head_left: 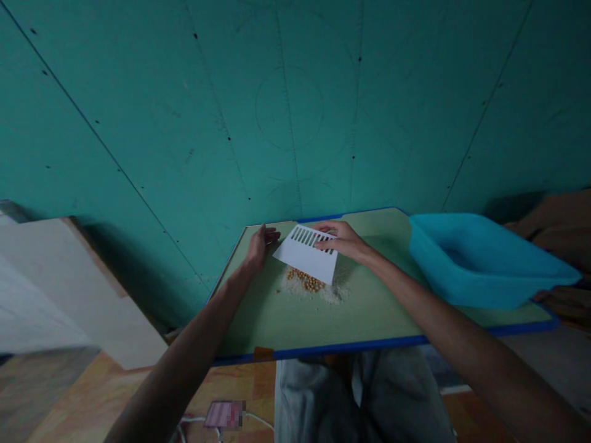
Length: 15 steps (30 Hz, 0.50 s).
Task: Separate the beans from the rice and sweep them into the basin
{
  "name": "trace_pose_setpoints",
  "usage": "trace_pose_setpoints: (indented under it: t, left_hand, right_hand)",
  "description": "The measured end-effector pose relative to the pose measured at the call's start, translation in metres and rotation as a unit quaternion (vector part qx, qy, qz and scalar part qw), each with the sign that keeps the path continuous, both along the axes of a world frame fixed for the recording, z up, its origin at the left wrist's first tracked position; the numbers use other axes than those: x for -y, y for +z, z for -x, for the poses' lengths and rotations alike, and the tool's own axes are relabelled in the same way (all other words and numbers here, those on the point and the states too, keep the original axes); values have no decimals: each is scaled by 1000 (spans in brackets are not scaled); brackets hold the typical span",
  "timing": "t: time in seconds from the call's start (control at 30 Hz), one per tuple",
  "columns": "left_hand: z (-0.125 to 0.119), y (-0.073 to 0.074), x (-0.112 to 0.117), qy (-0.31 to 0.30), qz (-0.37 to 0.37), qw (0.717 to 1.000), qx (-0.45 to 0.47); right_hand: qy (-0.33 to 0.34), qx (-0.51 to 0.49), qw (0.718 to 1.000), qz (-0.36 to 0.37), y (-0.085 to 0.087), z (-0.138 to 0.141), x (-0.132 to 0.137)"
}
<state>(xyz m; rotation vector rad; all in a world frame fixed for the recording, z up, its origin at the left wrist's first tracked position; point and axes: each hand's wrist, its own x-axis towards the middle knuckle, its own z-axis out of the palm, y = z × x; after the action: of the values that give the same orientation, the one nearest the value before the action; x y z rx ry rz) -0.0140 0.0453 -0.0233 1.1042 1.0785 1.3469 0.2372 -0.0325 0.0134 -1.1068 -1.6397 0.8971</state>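
A white flat scraper with slots along its top edge (308, 255) stands tilted on the green tabletop (369, 307). My right hand (344, 240) holds it at its upper right part. Just in front of its lower edge lies a small heap of yellow-brown beans (308, 281) mixed with white rice grains (333, 293). My left hand (259, 245) rests flat on the tabletop at the far left corner, just left of the scraper, with nothing in it.
A light blue plastic tub (480, 261) stands on the right side of the table, partly over its edge. The table has a blue rim (351, 348). A teal wall (295, 111) is right behind. My knees (360, 394) are below the front edge.
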Motion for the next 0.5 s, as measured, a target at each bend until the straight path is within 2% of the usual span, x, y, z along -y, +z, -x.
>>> trace_pose_setpoints:
  t: [0.5]
  left_hand:
    - [-3,0,4,-13,-22,999,-27]
  right_hand:
    - [-20,39,999,24,-20,-1,-13]
